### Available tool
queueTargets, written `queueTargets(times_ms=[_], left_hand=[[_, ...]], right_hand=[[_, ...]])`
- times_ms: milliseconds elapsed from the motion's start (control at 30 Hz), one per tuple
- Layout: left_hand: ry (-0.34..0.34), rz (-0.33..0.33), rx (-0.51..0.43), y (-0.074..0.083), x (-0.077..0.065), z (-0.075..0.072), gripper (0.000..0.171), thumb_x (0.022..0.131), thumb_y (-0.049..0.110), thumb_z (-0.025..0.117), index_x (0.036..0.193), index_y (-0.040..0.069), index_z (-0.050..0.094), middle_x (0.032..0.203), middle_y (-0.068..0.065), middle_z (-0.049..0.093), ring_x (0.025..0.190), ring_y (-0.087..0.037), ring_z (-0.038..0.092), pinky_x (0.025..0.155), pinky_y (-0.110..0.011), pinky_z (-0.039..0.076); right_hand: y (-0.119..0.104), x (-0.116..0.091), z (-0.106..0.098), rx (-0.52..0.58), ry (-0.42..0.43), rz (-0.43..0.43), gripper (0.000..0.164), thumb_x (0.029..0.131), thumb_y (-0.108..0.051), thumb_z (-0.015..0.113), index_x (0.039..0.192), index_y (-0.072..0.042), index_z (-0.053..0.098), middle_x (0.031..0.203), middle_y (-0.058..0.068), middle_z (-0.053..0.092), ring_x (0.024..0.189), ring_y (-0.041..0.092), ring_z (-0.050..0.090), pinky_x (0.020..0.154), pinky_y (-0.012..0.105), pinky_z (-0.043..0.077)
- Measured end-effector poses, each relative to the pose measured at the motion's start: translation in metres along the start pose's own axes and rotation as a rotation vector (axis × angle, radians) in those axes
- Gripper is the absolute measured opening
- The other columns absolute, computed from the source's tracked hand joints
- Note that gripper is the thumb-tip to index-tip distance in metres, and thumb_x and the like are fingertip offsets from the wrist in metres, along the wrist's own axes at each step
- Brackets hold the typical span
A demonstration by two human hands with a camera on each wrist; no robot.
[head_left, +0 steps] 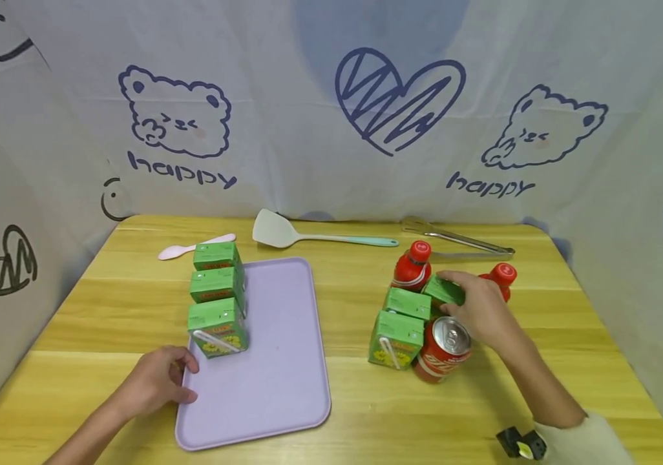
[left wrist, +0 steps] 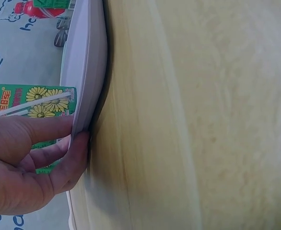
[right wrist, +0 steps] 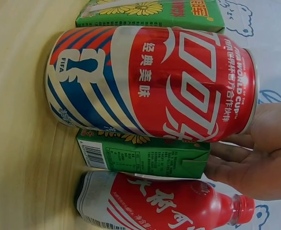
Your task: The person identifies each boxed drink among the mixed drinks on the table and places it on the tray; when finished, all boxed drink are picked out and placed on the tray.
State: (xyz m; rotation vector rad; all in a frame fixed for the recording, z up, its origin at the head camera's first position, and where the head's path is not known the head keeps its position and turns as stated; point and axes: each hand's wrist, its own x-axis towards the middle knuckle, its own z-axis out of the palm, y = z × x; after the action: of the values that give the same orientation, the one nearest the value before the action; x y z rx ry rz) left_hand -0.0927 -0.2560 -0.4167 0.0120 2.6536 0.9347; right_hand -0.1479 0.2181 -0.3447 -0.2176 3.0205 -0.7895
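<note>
My left hand (head_left: 154, 382) pinches the left rim of a lilac tray (head_left: 276, 394), and the left wrist view shows its fingers about the tray edge (left wrist: 90, 72). Three green drink cartons stand in a column along the tray's left side, the nearest carton (head_left: 215, 313) with a straw on its front. On the right, my right hand (head_left: 485, 310) holds the top of another green drink carton (head_left: 441, 289) between thumb and fingers. A red cola can (head_left: 444, 349) stands just in front of that carton and partly hides it in the right wrist view.
Two more green cartons (head_left: 398, 339) stand left of the can. Red-capped bottles stand behind (head_left: 413, 268) and to the right (head_left: 503, 278). Along the back lie a pink spoon (head_left: 177, 252), a spatula (head_left: 276, 230) and metal tongs (head_left: 465, 239). A printed cloth hangs behind the table.
</note>
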Motion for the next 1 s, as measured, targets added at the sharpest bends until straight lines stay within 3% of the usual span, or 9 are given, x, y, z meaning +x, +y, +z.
queueTargets(times_ms=[267, 600, 833, 1000], left_hand=[[0.006, 0.009, 0.019, -0.0029, -0.002, 0.0007, 0.038, 0.058, 0.002, 0.085, 0.087, 0.004, 0.06, 0.065, -0.003, 0.051, 0.059, -0.014, 0.047, 0.05, -0.024, 0.039], [0.005, 0.022, -0.008, -0.0017, -0.0001, 0.002, 0.038, 0.058, 0.002, 0.085, 0.087, 0.004, 0.06, 0.065, -0.003, 0.051, 0.058, -0.014, 0.048, 0.05, -0.024, 0.04], [0.011, 0.009, -0.002, -0.0009, -0.0008, 0.0017, 0.038, 0.058, 0.001, 0.085, 0.087, 0.003, 0.06, 0.065, -0.004, 0.052, 0.059, -0.015, 0.048, 0.049, -0.024, 0.04], [0.005, -0.015, -0.006, 0.0001, -0.0008, 0.002, 0.038, 0.058, 0.001, 0.084, 0.087, 0.004, 0.06, 0.067, -0.005, 0.052, 0.061, -0.015, 0.049, 0.05, -0.024, 0.041]], right_hand=[[-0.0032, 0.0026, 0.003, -0.053, -0.013, 0.001, 0.044, 0.079, 0.004, 0.069, 0.121, 0.006, 0.058, 0.125, 0.028, 0.057, 0.114, 0.045, 0.054, 0.085, 0.054, 0.05], [0.0033, 0.0011, -0.004, -0.091, 0.01, -0.008, 0.051, 0.077, -0.013, 0.077, 0.122, 0.005, 0.059, 0.122, 0.027, 0.06, 0.108, 0.043, 0.058, 0.084, 0.053, 0.05], [-0.0008, 0.0048, -0.0031, -0.137, -0.006, 0.004, 0.053, 0.075, -0.014, 0.079, 0.12, 0.006, 0.06, 0.118, 0.03, 0.06, 0.086, 0.03, 0.06, 0.063, 0.036, 0.053], [-0.0028, 0.004, -0.0013, -0.141, 0.014, 0.008, 0.05, 0.075, -0.011, 0.078, 0.118, 0.008, 0.061, 0.117, 0.03, 0.06, 0.094, 0.038, 0.063, 0.065, 0.04, 0.056]])
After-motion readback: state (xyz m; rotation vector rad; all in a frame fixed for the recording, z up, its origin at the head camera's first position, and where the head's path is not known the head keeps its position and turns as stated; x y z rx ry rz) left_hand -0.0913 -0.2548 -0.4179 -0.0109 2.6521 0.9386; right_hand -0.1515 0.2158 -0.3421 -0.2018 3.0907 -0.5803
